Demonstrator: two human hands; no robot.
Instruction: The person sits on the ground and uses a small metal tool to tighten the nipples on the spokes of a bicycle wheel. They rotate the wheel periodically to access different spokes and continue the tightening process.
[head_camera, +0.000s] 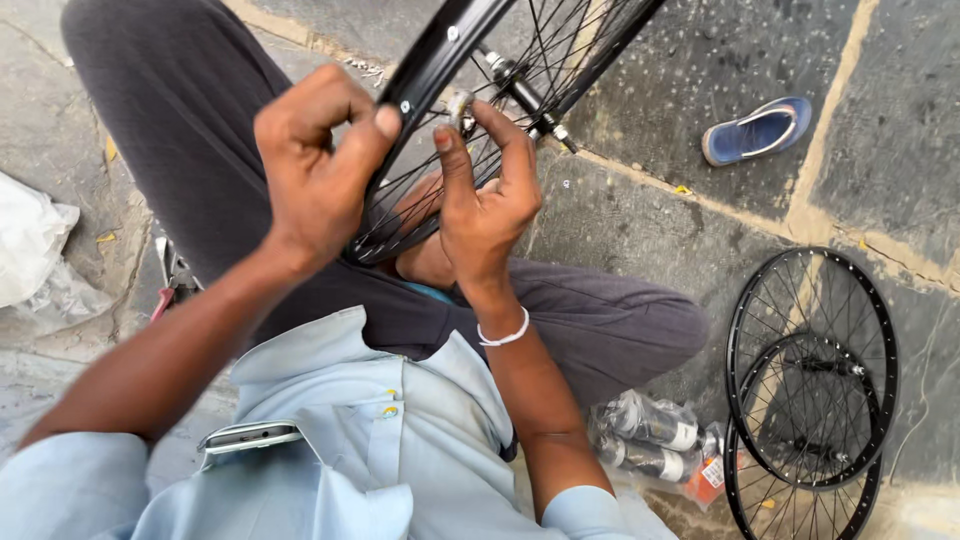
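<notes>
A black bicycle wheel (432, 60) with thin spokes and a metal hub axle (520, 95) rests across my lap, tilted up and away. My left hand (315, 165) grips the rim from the left, thumb pressed on its outer face. My right hand (485, 190) reaches in among the spokes just inside the rim, fingers pinched on a small silver tool or spoke nipple (460, 105). I sit on a stone floor in dark trousers and a light blue shirt. A white band circles my right wrist.
Two more black spoked wheels (810, 370) lie stacked on the floor at the right. A clear bag with metal hubs (655, 435) lies beside my right leg. A blue slipper (757, 130) sits farther off. Crumpled white plastic (30, 245) lies at the left.
</notes>
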